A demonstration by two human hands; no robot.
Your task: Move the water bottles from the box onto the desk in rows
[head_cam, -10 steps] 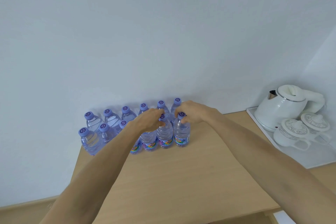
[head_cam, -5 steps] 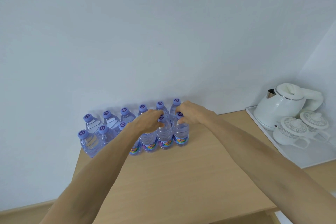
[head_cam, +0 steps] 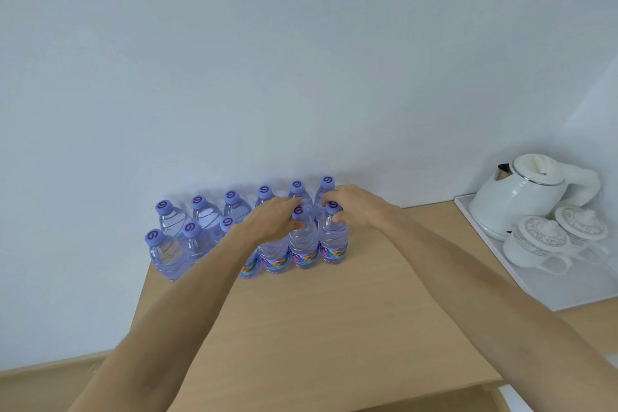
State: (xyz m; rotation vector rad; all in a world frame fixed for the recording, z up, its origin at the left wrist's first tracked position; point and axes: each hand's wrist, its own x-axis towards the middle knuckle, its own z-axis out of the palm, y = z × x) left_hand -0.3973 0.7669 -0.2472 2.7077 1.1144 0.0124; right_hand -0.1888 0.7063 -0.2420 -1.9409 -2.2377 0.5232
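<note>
1. I see a light wooden desk (head_cam: 334,328) set against a pale wall (head_cam: 267,60), viewed from above and in front.
2. Two rows of clear water bottles (head_cam: 234,231) with purple caps stand upright at the far edge of the desk, close against the wall, packed side by side.
3. The far row shows six caps; the near row runs from the far-left corner of the desk towards the middle, partly hidden behind my left forearm.
4. My left hand (head_cam: 274,221) reaches over the near row, fingers curled together around the neck of a near-row bottle (head_cam: 302,244), just below its cap.
5. My right hand (head_cam: 354,207) grips the neck of the rightmost near-row bottle (head_cam: 332,244), thumb and fingers closed on it under the cap.
6. Both held bottles stand upright with their bases on the desk, touching each other, their colourful labels facing me.
7. The near half of the desk surface is bare wood.
8. To the right, a white tray (head_cam: 551,291) holds a white electric kettle (head_cam: 521,194) at the far end.
9. Two white lidded cups (head_cam: 555,241) with patterned lids sit just in front of the kettle, on the same tray.
10. The box itself is not in view.
</note>
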